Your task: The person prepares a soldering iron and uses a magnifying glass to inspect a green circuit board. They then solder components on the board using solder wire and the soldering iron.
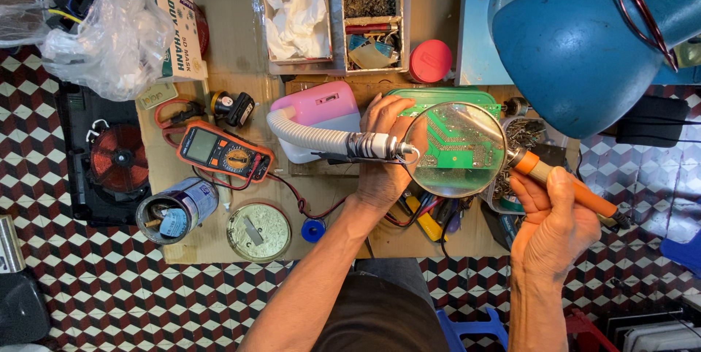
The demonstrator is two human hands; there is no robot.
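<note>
Presently, the left hand (383, 155) steadies the green circuit board (453, 144) under the magnifier (454, 149); the right hand (553, 220), at four o'clock, grips the soldering iron (566, 184). Tip poised at the board's edge; whether any joints are done cannot be told.

The magnifying lens (454, 149) and its gooseneck (321, 139) hung over the green circuit board (438, 96), blocking the way from above. The blue lamp shade (584, 45) crowded the right. Bare cardboard (234, 52) above the multimeter (223, 151) left open room.
</note>
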